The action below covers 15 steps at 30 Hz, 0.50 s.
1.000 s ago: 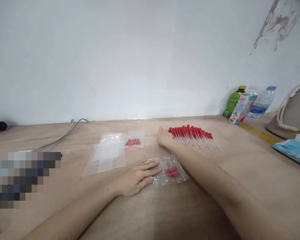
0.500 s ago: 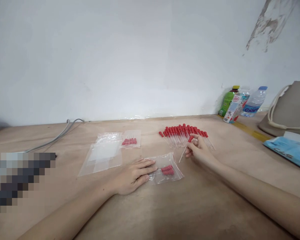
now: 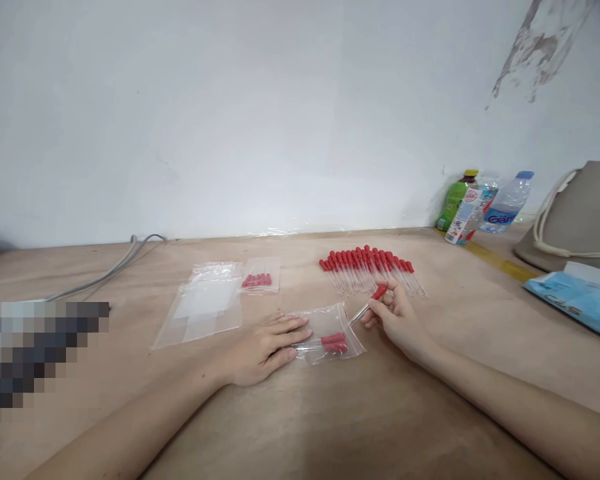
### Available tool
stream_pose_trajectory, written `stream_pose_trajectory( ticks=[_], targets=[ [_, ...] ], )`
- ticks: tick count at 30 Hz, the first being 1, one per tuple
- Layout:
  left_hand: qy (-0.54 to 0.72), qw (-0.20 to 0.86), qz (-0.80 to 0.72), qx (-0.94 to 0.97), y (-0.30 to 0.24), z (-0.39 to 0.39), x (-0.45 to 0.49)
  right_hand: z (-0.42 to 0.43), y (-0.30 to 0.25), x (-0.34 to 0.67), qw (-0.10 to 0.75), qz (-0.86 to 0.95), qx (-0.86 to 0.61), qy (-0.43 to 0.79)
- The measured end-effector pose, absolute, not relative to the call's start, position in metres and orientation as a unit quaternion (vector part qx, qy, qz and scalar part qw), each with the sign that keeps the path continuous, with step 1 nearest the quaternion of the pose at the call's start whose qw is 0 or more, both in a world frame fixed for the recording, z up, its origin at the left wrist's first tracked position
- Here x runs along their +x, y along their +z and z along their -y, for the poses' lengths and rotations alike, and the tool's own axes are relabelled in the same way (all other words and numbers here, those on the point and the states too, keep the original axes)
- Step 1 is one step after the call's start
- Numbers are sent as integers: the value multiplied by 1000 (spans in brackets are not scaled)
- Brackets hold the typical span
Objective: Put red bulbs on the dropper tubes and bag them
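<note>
My left hand (image 3: 273, 347) lies flat with its fingers stretched over the left end of a clear zip bag (image 3: 325, 320). Inside that bag are a few red-bulbed glass droppers (image 3: 335, 343). My right hand (image 3: 393, 317) pinches one dropper (image 3: 379, 292) near its red bulb. The glass tip points down and left, at the bag's right-hand edge; whether it is inside the opening I cannot tell. Behind my right hand, a fanned row of several droppers (image 3: 365, 260) lies with the red bulbs toward the wall.
Flat clear bags (image 3: 205, 303) lie left of centre, beside a small bag holding several droppers (image 3: 259, 277). A grey cable (image 3: 115, 267) runs at the left. Bottles (image 3: 503, 210), a carton (image 3: 464, 217), a beige bag (image 3: 575, 213) and a blue packet (image 3: 575, 300) stand or lie at the right.
My right hand has moved slightly down, and the dropper has tilted flatter, its tip shifting left to the bag's edge. My left hand stays on the bag.
</note>
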<state>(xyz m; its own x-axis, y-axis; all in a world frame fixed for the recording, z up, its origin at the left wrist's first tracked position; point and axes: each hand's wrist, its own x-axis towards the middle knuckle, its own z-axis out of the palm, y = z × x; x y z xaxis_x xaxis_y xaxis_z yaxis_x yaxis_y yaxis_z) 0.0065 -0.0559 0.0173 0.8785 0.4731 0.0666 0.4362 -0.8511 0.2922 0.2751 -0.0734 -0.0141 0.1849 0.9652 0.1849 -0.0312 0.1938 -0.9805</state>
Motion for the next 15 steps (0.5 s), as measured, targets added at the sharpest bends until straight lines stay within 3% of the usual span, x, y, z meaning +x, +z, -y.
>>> stream_pose_trajectory(
  ticks=[8, 15],
  targets=[
    [68, 138, -242, 958, 18, 57, 7, 71, -12, 280, 586, 457, -476, 470],
    [63, 130, -254, 956, 19, 59, 7, 66, -16, 297, 374, 693, -487, 379]
  ],
)
